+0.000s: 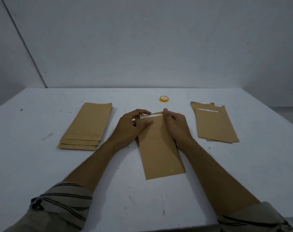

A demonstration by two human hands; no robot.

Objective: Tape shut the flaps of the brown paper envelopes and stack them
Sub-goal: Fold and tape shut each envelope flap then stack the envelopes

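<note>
A brown paper envelope (pixel 160 153) lies lengthwise in the middle of the white table (pixel 41 164). At its far end my left hand (pixel 134 124) pinches the left corner of the flap, thumb on top. My right hand (pixel 175 122) pinches the flap's right part, thumb up at the fold. White paper shows in the opening between the two hands. A stack of several brown envelopes (pixel 87 126) lies to the left. Another pile of envelopes with open flaps (pixel 214 123) lies to the right. A small yellow roll of tape (pixel 164 98) stands beyond the hands.
A grey wall rises right behind the table's far edge. The table's near edge runs just below my striped sleeves (pixel 62 206). Small dark marks dot the tabletop.
</note>
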